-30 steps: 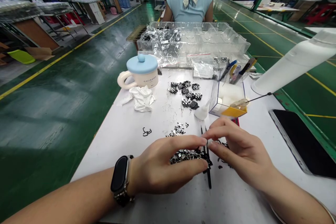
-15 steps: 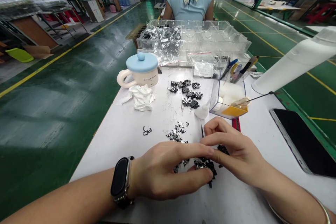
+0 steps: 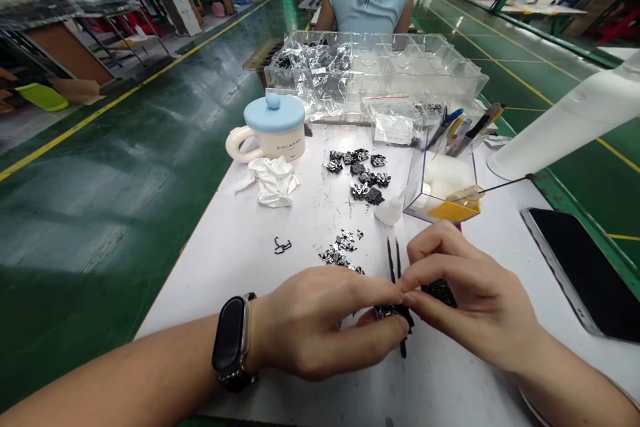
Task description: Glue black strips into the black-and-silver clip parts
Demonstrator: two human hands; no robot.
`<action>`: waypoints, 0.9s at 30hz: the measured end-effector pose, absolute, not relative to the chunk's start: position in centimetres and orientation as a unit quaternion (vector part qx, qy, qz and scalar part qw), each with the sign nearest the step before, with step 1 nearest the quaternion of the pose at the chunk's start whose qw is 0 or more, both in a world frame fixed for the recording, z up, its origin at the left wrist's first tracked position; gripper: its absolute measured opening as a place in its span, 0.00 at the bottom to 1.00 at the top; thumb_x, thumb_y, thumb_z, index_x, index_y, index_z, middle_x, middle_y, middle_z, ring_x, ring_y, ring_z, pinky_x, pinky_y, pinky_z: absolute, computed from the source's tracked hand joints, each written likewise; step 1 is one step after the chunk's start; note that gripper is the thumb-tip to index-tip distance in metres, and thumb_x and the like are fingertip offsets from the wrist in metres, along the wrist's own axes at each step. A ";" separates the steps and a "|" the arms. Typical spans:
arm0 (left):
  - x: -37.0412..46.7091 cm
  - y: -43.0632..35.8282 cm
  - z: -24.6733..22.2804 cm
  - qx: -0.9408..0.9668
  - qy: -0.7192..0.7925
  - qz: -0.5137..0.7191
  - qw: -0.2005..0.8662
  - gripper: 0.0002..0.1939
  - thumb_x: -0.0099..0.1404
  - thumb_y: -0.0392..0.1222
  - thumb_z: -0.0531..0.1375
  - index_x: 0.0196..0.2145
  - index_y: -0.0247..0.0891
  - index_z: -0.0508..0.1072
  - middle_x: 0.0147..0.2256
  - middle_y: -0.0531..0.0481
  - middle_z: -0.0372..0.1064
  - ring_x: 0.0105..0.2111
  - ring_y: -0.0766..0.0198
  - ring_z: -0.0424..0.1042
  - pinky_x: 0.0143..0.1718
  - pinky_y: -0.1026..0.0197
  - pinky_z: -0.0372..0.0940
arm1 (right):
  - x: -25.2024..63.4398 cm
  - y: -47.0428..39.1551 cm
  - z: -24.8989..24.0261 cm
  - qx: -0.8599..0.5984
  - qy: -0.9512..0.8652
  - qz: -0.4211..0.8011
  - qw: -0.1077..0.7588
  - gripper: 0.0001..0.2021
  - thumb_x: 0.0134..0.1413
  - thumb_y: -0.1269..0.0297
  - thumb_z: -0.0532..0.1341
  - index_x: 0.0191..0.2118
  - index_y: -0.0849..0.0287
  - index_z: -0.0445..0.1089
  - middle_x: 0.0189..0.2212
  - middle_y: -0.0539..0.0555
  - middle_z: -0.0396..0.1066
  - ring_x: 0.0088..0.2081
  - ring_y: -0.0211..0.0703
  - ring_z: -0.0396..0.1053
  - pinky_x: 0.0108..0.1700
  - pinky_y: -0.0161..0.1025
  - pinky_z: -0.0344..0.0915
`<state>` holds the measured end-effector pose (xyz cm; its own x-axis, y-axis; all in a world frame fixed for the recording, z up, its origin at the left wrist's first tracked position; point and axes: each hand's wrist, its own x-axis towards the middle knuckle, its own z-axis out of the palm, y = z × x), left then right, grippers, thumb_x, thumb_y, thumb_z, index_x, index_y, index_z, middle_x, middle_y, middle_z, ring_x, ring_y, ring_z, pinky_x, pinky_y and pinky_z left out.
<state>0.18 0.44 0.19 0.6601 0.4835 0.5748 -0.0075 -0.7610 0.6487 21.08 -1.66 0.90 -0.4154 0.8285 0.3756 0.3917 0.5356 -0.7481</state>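
My left hand, a dark watch on its wrist, is closed on a small black part with shiny metal pieces between thumb and fingers. Against its fingertips, my right hand pinches with thumb and index finger; what lies in that pinch is hidden. Black tweezers extend under the hands, prongs pointing away from me; whether a hand touches them I cannot tell. Beneath my right hand is a cluster of black parts. Small metal clips lie in a loose pile beyond my left hand.
Finished-looking black parts sit farther back. Around them are a lidded mug, crumpled tissue, bent black piece, clear pen box, white bottle and phone. Clear trays stand behind; a person sits beyond.
My right hand has shifted slightly right, and both tweezer prongs now show. The view has moved a little. My left hand still holds the black part.
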 end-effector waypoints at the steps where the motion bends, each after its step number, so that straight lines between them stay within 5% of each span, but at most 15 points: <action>1: 0.2 0.5 0.2 0.855 0.137 0.384 0.321 0.15 0.62 0.31 0.59 0.47 0.32 0.64 0.32 0.42 0.77 0.26 0.63 0.76 0.25 0.63 0.71 | 21.0 -1.7 0.9 -0.385 -0.796 0.283 0.372 0.06 0.55 0.72 0.61 0.36 0.53 0.69 0.32 0.50 0.58 0.37 0.39 0.60 0.35 0.40 0.57; 14: 0.4 0.7 0.2 0.881 0.115 0.379 0.257 0.09 0.63 0.30 0.57 0.42 0.28 0.65 0.27 0.42 0.76 0.22 0.62 0.74 0.23 0.61 0.68 | 21.1 -1.9 1.4 -0.368 -0.849 0.193 0.326 0.09 0.55 0.75 0.59 0.38 0.55 0.70 0.31 0.52 0.64 0.35 0.42 0.60 0.37 0.44 0.56; 22: 0.4 0.9 0.4 0.883 0.118 0.390 0.232 0.07 0.62 0.31 0.58 0.39 0.28 0.67 0.25 0.42 0.76 0.21 0.60 0.74 0.22 0.61 0.69 | 21.1 -2.0 1.0 -0.352 -0.848 0.222 0.329 0.11 0.56 0.79 0.57 0.41 0.59 0.69 0.33 0.53 0.63 0.38 0.41 0.58 0.38 0.43 0.55; 27: 0.3 0.6 0.0 0.875 0.139 0.378 0.268 0.13 0.62 0.31 0.58 0.45 0.29 0.65 0.32 0.39 0.77 0.22 0.63 0.74 0.24 0.61 0.69 | 20.9 -1.8 0.8 -0.375 -0.822 0.271 0.331 0.07 0.58 0.75 0.57 0.38 0.55 0.68 0.31 0.50 0.63 0.37 0.39 0.58 0.38 0.41 0.54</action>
